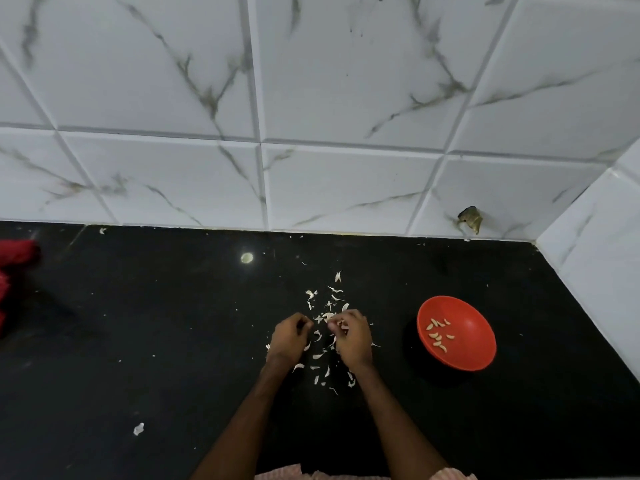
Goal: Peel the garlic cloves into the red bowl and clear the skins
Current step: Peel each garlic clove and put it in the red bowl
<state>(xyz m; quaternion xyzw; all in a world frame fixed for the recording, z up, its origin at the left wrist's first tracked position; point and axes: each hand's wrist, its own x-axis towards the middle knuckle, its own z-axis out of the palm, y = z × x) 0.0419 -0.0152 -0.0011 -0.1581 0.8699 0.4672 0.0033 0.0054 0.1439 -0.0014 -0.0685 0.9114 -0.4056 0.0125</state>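
Right hand pinches a pale clove above whitish skins

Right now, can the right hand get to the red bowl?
Probably yes. The right hand, pinching what looks like a garlic clove, is beside the red bowl, on its left in the picture; only bare black counter lies between them, and the bowl stands open with nothing over it.

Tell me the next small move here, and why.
Probably pull the remaining skin off the small pale garlic clove pinched in the right hand. The left hand, fingers curled, sits close beside it over the scattered papery white skins, so peeling looks unfinished; peeled cloves already lie in the round red bowl to the right.
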